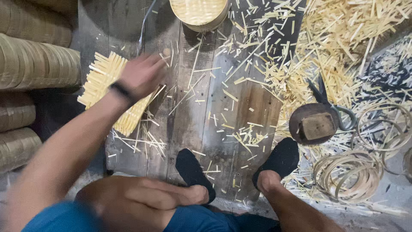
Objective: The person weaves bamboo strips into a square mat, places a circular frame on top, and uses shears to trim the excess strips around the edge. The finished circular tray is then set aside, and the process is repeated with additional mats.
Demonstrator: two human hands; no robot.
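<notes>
We are looking down at dark wooden floor planks (189, 116), littered with pale bamboo offcuts that are piling thickest in the upper right of the frame (343, 38). Stacked woven rims (34, 64) are running off the left edge, cut short. A round woven basket (199, 13) is clipped by the top edge. At right, coiled bamboo hoops (349, 174) are lying below a round wooden block (313, 124). Our left hand (143, 75) is reaching over a bundle of short bamboo sticks (101, 83) at upper left; motion blur is smearing the fingers, so we cannot tell whether they are gripping. Our right hand is staying out of sight.
</notes>
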